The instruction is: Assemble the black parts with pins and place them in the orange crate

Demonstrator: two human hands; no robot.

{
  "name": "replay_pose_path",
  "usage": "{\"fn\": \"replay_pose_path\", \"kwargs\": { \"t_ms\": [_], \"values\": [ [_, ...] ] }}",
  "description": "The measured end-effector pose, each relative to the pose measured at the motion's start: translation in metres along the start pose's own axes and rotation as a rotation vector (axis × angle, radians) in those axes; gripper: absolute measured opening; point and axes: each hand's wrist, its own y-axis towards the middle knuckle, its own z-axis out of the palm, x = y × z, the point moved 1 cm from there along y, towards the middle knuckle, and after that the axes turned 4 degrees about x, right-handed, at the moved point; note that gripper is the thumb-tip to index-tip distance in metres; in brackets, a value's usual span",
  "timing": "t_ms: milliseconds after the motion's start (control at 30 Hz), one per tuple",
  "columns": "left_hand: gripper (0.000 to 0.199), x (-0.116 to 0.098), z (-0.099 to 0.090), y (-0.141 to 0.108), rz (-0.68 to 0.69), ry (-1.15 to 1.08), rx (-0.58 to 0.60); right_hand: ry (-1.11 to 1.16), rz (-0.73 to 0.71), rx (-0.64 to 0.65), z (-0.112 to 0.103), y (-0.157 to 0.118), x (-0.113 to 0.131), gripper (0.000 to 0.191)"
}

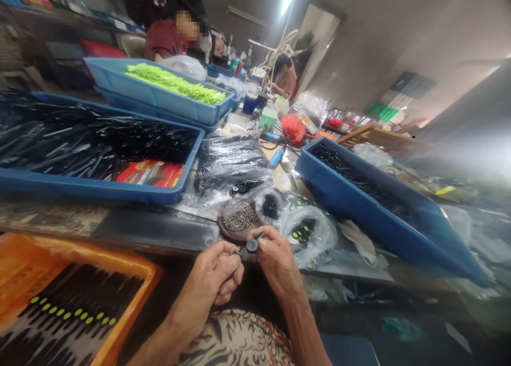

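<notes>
My right hand (279, 259) is closed on a small round black wheel-like part (252, 245). A short thin metal pin (261, 236) shows at the same fingertips. Just left of it, my left hand (219, 275) pinches a small dark piece with a metallic look (238, 252); its kind is too small to make out. The two hands are close together at the table's front edge, above my lap. Right behind them sits a round brown dish (221, 228) full of small metal screws or pins (239, 217).
Clear plastic bags (315, 233) of black and yellow-green parts lie to the right. Blue bins (175, 193) of black pieces flank the table, with a light-green-filled tray (159, 97) behind. An orange crate (147, 281) stands front left. Two people (165, 38) sit farther back.
</notes>
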Motion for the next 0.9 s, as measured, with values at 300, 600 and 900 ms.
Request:
{"fn": "replay_pose_path", "kwargs": {
  "t_ms": [300, 600, 900],
  "values": [
    [0.016, 0.002, 0.004, 0.003, -0.025, 0.099, 0.013, 0.115, 0.004, 0.031, -0.007, -0.005, -0.009, 0.014],
    [0.014, 0.003, 0.001, 0.004, -0.04, 0.057, 0.016, 0.065, -0.004, 0.04, -0.001, -0.006, -0.011, 0.012],
    [0.015, 0.004, 0.0, 0.003, -0.066, 0.048, 0.017, -0.126, -0.091, -0.061, -0.011, -0.005, -0.013, 0.013]
  ]
}}
